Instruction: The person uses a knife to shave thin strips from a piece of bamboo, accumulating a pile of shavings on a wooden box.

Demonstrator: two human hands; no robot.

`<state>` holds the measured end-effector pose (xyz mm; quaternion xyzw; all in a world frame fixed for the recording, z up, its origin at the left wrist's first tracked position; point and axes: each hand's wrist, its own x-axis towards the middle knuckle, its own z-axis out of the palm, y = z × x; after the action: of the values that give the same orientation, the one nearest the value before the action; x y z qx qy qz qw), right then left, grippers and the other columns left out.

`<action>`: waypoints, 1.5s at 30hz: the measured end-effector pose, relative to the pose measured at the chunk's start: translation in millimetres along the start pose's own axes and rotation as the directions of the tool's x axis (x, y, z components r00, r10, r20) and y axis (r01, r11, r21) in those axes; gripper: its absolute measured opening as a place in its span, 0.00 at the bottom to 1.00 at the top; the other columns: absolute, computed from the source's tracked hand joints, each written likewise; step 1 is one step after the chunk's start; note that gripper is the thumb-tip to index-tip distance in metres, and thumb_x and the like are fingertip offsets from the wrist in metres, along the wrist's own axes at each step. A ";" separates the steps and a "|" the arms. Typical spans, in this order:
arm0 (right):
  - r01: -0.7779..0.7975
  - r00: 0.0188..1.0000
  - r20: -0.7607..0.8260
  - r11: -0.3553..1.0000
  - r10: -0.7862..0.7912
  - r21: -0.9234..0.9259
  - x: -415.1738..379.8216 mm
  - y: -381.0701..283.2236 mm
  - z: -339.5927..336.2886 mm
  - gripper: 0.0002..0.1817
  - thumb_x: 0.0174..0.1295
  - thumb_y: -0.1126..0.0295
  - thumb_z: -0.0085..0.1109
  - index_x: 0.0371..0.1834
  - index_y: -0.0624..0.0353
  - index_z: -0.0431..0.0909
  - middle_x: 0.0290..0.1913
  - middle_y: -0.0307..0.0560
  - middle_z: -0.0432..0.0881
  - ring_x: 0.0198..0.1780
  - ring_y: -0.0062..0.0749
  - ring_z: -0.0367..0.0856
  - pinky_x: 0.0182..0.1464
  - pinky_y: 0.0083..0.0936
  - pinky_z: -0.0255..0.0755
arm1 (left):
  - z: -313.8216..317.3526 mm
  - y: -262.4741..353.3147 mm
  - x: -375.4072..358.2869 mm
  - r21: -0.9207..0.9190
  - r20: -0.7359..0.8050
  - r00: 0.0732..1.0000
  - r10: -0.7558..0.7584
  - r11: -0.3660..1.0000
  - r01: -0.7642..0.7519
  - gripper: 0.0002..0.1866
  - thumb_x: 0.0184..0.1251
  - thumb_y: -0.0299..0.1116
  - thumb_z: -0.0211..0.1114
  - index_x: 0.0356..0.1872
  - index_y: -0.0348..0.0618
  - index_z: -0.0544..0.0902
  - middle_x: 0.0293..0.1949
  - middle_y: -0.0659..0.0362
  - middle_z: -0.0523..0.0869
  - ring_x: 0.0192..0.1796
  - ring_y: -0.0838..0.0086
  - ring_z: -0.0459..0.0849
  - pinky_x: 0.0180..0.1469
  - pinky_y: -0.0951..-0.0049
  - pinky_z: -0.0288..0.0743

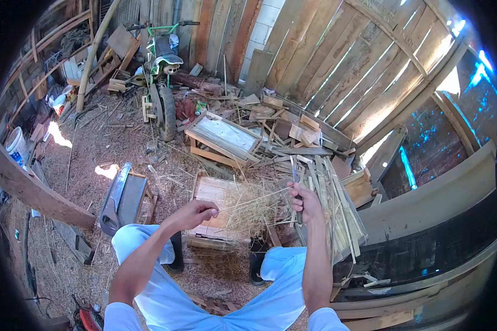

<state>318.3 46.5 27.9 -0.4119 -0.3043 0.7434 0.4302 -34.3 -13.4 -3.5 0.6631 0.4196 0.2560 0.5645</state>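
My right hand [308, 203] is wrapped round the dark handle of a knife [295, 172], its blade pointing up and away. From that hand a thin pale strip [254, 199], like split bamboo or wood, runs across to my left hand [200, 214], whose fingers are closed on its other end. Below the strip, a loose heap of fine curled shavings [251, 218] lies over the right part of a low wooden bench [209, 193] between my knees.
A handsaw [116, 193] rests on a small stool [131, 198] at left. Ahead stands a wooden frame-like box [226, 138], with scrap wood [309, 132] behind it. Long slats [337, 204] are stacked at right. A small motorbike [163, 71] stands near the plank wall [326, 60].
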 end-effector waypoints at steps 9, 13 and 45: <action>0.261 0.924 -0.306 0.963 -0.231 0.061 0.5 -24.7 -65.5 0.13 0.67 0.67 0.50 0.49 0.63 0.70 0.24 0.31 0.66 0.17 0.11 0.56 0.14 0.09 0.50 | -13.4 -21.0 -14.7 0.061 -0.083 0.994 -0.071 0.995 0.076 0.10 0.70 0.36 0.54 0.36 0.39 0.77 0.22 0.67 0.69 0.25 0.83 0.64 0.26 0.78 0.61; 0.198 0.920 -0.318 0.972 -0.228 -0.126 -1.2 -10.3 -32.3 0.14 0.68 0.63 0.50 0.48 0.62 0.73 0.26 0.32 0.69 0.17 0.10 0.57 0.14 0.09 0.51 | -12.3 -19.2 -7.0 0.039 -0.094 0.994 -0.046 0.998 0.049 0.10 0.69 0.37 0.55 0.36 0.40 0.78 0.18 0.67 0.65 0.22 0.83 0.61 0.23 0.76 0.58; 0.257 0.913 -0.239 0.920 -0.331 -0.295 7.4 31.9 57.1 0.17 0.71 0.61 0.41 0.58 0.54 0.66 0.22 0.34 0.67 0.16 0.12 0.58 0.14 0.10 0.52 | 46.8 0.4 41.6 -0.507 -0.189 0.973 -0.131 0.862 0.018 0.08 0.70 0.35 0.56 0.42 0.41 0.76 0.26 0.66 0.74 0.21 0.87 0.67 0.20 0.84 0.59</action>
<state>253.8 33.3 26.7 -0.5158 -0.3920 0.5566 0.5201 25.4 -3.2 -19.6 0.4449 0.4229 0.4049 0.6776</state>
